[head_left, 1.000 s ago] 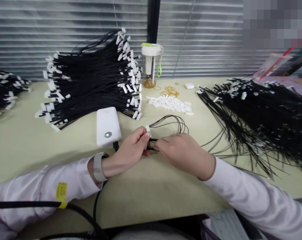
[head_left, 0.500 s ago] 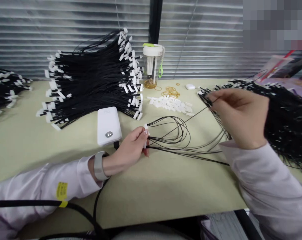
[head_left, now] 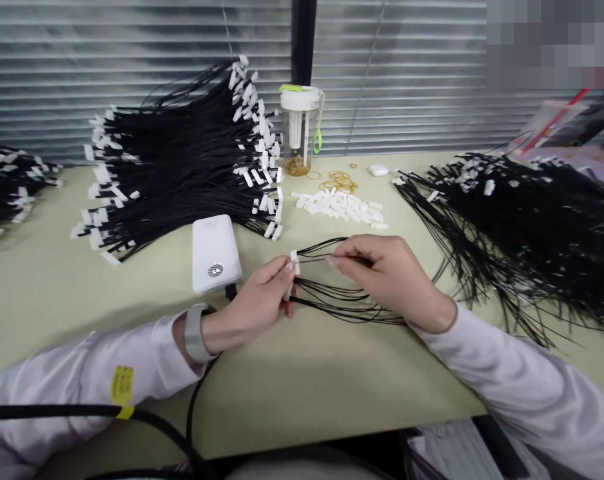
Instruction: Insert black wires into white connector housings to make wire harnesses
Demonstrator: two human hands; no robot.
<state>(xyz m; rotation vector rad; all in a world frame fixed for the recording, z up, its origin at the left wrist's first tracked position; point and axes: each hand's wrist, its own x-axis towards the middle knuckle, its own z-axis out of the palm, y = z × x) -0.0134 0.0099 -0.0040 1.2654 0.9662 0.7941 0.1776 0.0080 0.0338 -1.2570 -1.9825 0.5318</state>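
Observation:
My left hand point(head_left: 267, 290) pinches a white connector housing point(head_left: 295, 261), with several thin black wires point(head_left: 332, 288) running out of it to the right. Between the thumb and fingers of my right hand point(head_left: 382, 273) is one thin black wire point(head_left: 315, 261), which stretches to the connector near my left thumb. Whether the wire's tip sits inside the connector cannot be made out. Other wires loop beneath my right hand. Behind both hands lies a heap of loose white connector housings point(head_left: 339, 205).
Finished-looking bundles of black wires with white ends point(head_left: 182, 160) lie at back left; loose black wires point(head_left: 532, 227) are piled right. A power bank point(head_left: 215, 253), rubber bands point(head_left: 339, 181), a tea bottle point(head_left: 301, 133) and a small white case point(head_left: 379, 171) stand around. A thick cable point(head_left: 157, 419) crosses my left forearm.
My right hand has come down and left from beside the wire pile to near the connector, bringing the wire's held part with it. My left hand has stayed nearly still.

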